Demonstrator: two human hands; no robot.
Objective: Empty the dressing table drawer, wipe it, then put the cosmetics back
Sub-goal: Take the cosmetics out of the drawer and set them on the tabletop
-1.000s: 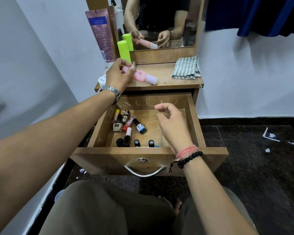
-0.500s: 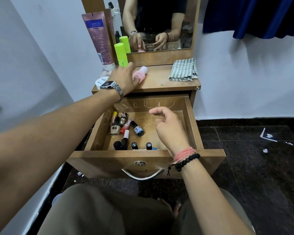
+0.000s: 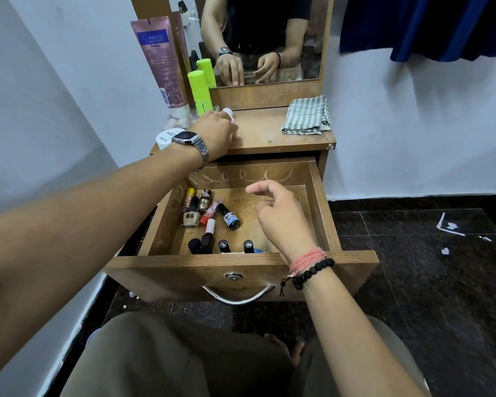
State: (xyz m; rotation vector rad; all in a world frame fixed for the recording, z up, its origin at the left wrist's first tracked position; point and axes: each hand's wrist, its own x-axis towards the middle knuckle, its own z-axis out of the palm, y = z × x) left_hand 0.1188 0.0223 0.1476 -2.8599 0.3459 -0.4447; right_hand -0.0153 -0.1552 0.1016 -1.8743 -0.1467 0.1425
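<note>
The wooden drawer (image 3: 318,202) is pulled out under the dressing table top (image 3: 269,133). Several small cosmetics lie in its left half, among them a blue-labelled bottle (image 3: 231,217), a beige nail polish (image 3: 191,222) and a white-capped lipstick (image 3: 209,229). My left hand (image 3: 212,133) is on the table top, closed around a pink bottle (image 3: 228,112) that stands upright with only its cap showing. My right hand (image 3: 281,216) hovers over the drawer's bare right half, fingers loosely apart and holding nothing.
A folded striped cloth (image 3: 305,116) lies at the table top's right. A tall pink tube (image 3: 162,64), a green bottle (image 3: 199,91) and a white round tin (image 3: 166,137) crowd the left. A mirror (image 3: 269,38) stands behind; paper scraps (image 3: 448,224) litter the dark floor.
My left hand carried the pink bottle from lying across the table top's front to standing upright near the green bottle. My right hand stayed over the drawer.
</note>
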